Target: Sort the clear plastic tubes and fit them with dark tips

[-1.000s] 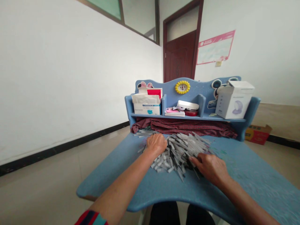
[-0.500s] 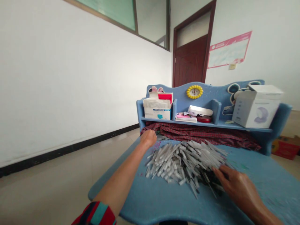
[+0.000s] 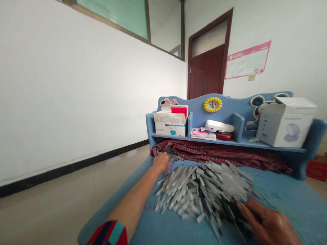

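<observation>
A big heap of thin grey-white plastic sticks (image 3: 204, 189) lies on the blue desk (image 3: 286, 204). My left hand (image 3: 160, 161) reaches to the desk's far left, at a smaller bunch of sticks (image 3: 176, 157) beside the plaid cloth; its fingers curl down and what they hold is hidden. My right hand (image 3: 265, 223) rests at the heap's near right edge with its fingers stretched out among the sticks.
A red plaid cloth (image 3: 224, 153) lies under the desk's shelf. On the shelf stand a box of masks (image 3: 170, 124), pink booklets (image 3: 203, 133), a red tin (image 3: 224, 135) and a white carton (image 3: 286, 122). A white wall and floor are to the left, a brown door (image 3: 208, 69) behind.
My left hand left the heap and moved to the far left by the cloth. My right hand slid to the heap's near right edge. The view shifted left.
</observation>
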The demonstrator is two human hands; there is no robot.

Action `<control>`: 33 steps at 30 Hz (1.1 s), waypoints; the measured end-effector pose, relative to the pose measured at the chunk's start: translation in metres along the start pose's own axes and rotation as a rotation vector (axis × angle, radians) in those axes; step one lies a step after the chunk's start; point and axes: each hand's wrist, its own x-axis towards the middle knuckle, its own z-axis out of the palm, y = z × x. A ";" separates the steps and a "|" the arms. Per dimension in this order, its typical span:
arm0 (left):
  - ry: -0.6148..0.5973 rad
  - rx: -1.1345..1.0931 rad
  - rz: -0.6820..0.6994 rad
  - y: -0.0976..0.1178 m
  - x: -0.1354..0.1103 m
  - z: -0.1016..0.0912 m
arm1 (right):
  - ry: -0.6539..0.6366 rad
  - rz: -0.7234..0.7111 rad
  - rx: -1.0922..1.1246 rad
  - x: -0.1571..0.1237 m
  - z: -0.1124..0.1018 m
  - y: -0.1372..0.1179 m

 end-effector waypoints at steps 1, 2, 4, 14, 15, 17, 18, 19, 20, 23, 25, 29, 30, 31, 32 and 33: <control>0.006 0.013 0.011 0.000 0.001 0.001 | -0.012 -0.006 0.006 0.000 0.000 0.001; 0.013 0.024 0.019 -0.001 0.001 0.003 | -0.022 -0.014 0.008 -0.001 0.001 0.002; 0.026 0.041 0.032 -0.001 0.002 0.006 | -0.043 -0.035 0.008 -0.003 0.002 0.004; 0.117 0.026 0.139 -0.005 -0.007 0.003 | 0.040 -0.067 -0.042 -0.002 0.008 0.005; 0.136 0.020 0.151 -0.005 -0.009 0.000 | 0.047 -0.051 -0.038 -0.002 0.008 0.006; 0.182 0.004 0.181 -0.003 -0.012 -0.009 | 0.042 -0.020 -0.021 0.000 0.006 0.005; 0.206 -0.006 0.202 -0.001 -0.014 -0.014 | 0.027 -0.011 -0.009 0.001 0.004 0.002; 0.230 -0.017 0.231 0.003 -0.016 -0.020 | 0.011 -0.005 0.006 0.003 0.001 -0.002; 0.254 -0.028 0.265 0.008 -0.018 -0.025 | -0.004 0.002 0.023 0.006 -0.004 -0.009; 0.313 -0.063 0.390 0.028 -0.029 -0.041 | -0.049 0.031 0.108 0.021 -0.019 -0.037; 0.351 -0.087 0.486 0.044 -0.039 -0.049 | -0.093 0.044 0.176 0.036 -0.028 -0.057; 0.464 -0.131 0.681 0.071 -0.060 -0.060 | -0.140 0.067 0.254 0.074 -0.029 -0.079; 0.477 -0.134 0.700 0.075 -0.064 -0.061 | -0.154 0.085 0.273 0.082 -0.026 -0.081; 0.485 -0.135 0.711 0.078 -0.067 -0.061 | -0.162 0.103 0.293 0.090 -0.023 -0.082; 0.492 -0.133 0.717 0.080 -0.069 -0.062 | -0.172 0.115 0.319 0.096 -0.019 -0.083; 0.497 -0.132 0.721 0.081 -0.071 -0.062 | -0.180 0.123 0.351 0.101 -0.016 -0.083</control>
